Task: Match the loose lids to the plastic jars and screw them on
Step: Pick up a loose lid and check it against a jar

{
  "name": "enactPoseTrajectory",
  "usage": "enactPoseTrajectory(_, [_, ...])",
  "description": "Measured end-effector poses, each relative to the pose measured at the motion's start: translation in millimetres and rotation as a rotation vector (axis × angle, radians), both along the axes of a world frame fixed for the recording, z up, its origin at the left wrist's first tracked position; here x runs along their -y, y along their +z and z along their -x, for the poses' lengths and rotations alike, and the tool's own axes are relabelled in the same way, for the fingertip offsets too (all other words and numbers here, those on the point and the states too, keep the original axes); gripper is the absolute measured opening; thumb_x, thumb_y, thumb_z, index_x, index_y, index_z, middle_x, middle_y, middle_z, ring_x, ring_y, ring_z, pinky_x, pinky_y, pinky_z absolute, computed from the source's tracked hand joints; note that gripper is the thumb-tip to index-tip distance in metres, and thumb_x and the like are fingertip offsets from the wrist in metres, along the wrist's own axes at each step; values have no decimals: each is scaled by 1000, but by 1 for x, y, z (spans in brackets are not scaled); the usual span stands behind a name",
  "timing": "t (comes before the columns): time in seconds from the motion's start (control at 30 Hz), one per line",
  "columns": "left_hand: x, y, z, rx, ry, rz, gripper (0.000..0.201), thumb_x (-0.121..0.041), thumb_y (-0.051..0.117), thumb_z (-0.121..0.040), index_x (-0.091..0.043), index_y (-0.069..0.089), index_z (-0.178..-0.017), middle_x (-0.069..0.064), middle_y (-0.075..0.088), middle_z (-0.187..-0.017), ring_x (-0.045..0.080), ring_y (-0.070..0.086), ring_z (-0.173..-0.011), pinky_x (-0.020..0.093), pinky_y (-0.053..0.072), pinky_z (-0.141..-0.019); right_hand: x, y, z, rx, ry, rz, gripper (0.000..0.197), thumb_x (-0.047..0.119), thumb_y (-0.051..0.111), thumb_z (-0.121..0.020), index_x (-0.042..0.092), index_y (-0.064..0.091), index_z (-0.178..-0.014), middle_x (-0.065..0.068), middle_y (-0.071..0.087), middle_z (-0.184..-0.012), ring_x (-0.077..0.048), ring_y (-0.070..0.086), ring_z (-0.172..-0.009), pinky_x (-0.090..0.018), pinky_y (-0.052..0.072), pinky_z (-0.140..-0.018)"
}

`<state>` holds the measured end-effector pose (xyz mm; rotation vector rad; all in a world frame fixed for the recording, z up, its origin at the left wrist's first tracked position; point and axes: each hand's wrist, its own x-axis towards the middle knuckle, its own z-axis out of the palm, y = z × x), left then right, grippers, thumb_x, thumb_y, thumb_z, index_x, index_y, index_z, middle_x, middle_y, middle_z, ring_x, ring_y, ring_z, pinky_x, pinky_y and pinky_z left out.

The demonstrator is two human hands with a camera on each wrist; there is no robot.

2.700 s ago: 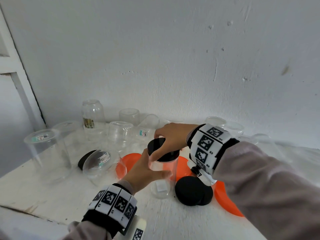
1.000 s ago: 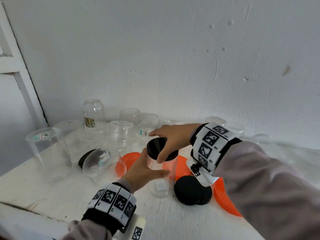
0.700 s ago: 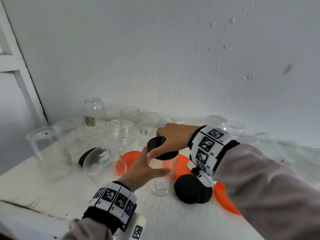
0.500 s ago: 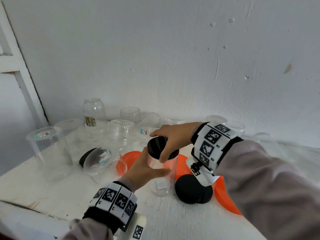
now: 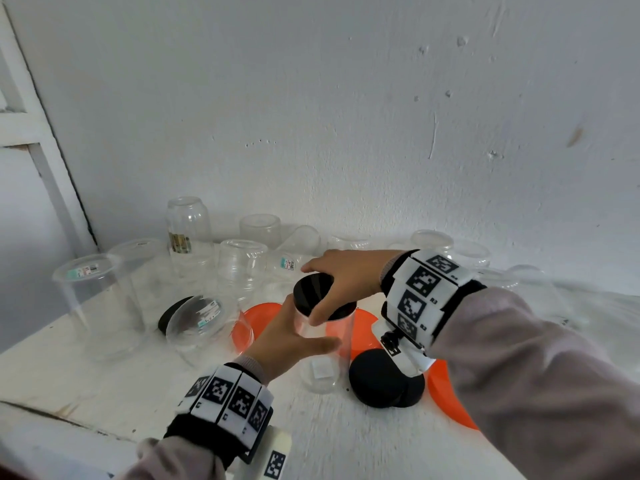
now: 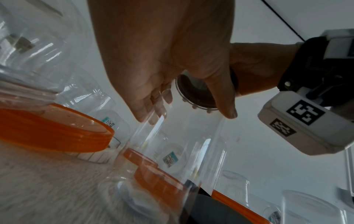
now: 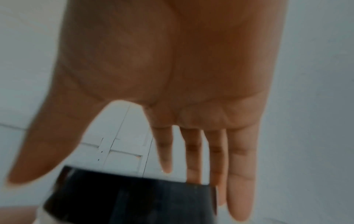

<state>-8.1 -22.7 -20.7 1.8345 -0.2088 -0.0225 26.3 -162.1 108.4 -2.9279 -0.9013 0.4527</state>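
Observation:
A tall clear plastic jar (image 5: 325,344) stands on the white table with a black lid (image 5: 308,289) on its mouth. My left hand (image 5: 298,336) grips the jar's side, thumb across the front and fingers wrapped behind it. From above, my right hand (image 5: 322,299) spans the lid, thumb on the near rim and fingers over the far rim. The left wrist view shows the lid (image 6: 195,94) from below through the jar wall (image 6: 182,144), with the right thumb (image 6: 224,98) pressed over its edge. In the blurred right wrist view the lid (image 7: 130,197) sits between thumb and fingers.
Loose black lids (image 5: 381,379) lie just right of the jar, over orange lids (image 5: 446,393). Another orange lid (image 5: 256,317) lies to the left. A clear jar (image 5: 201,327) lies on its side there, a big one (image 5: 100,303) stands far left, and several upturned jars (image 5: 242,268) line the wall.
My right hand has swung back and forth around the black lid, its thumb shifting along the near rim. The left hand has kept its hold on the jar, which stays in place.

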Motion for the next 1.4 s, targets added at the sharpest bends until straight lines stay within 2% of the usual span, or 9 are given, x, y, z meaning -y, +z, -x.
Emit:
enactPoseTrajectory(0.13, [1,1,0,13,3,3,88,-27,84,-65,-36,34,-136,-14,51,-133,8,43,-128,33,34,-107,3,3,-2,-18,39,-47,80,52,73,-74,34,37,-142,9,42,-132,-15,44,-120,-37,42,-99])
enactPoseTrajectory(0.3, [1,0,0,30,-14,19,82,-24,85,-67,-39,40,-134,-34,54,-117,-20,45,-111,12,35,-90,-1,-7,-1,108,-10,1,79,75,59,-71,21,48,-128,2,50,-113,-17,53,-99,-26,42,-68])
enactPoseTrajectory(0.37, [1,-1,-1,37,-10,-2,79,-24,84,-68,-33,44,-136,-32,55,-118,-16,46,-114,14,35,-93,-4,-10,-2,157,-30,24,82,81,52,-71,17,50,-123,0,52,-111,-18,54,-94,-24,38,-62])
enactPoseTrajectory(0.57, [2,-1,-2,20,-4,9,93,-34,85,-60,-38,33,-137,-17,50,-134,6,42,-130,37,33,-110,2,0,-4,-25,21,-15,85,54,71,-74,33,31,-146,8,38,-134,-18,42,-122,-38,42,-99])
enactPoseTrajectory(0.83, [1,-2,-1,36,-8,3,76,-20,84,-69,-39,43,-131,-29,55,-122,-12,46,-119,16,37,-95,-1,-12,0,158,-20,-35,74,77,56,-72,17,52,-116,0,51,-105,-16,54,-89,-25,42,-65])
enactPoseTrajectory(0.93, [2,-1,-1,42,3,11,75,-18,83,-70,-33,45,-132,-24,56,-123,-15,47,-115,18,37,-99,-1,-14,-1,174,-38,-32,73,78,54,-73,17,52,-113,-1,53,-107,-16,55,-90,-25,40,-65])
enactPoseTrajectory(1.07, [2,-2,-2,27,-2,13,80,-18,83,-71,-49,34,-126,-24,50,-127,-6,43,-121,21,35,-97,4,-2,1,16,36,-80,76,51,71,-75,26,40,-139,5,46,-128,-17,48,-117,-34,46,-92])
enactPoseTrajectory(1.23, [2,-3,-1,36,-16,30,77,-15,82,-71,-46,39,-127,-29,52,-121,-19,45,-113,8,37,-87,3,-9,1,115,27,-101,62,66,64,-74,18,55,-112,1,54,-103,-18,56,-91,-26,45,-68])
enactPoseTrajectory(1.4, [2,-2,0,42,4,43,75,-14,83,-70,-37,44,-130,-28,54,-119,-19,45,-111,8,38,-84,1,-13,3,150,-8,-50,62,73,57,-75,20,51,-106,2,50,-101,-14,52,-84,-25,38,-62])
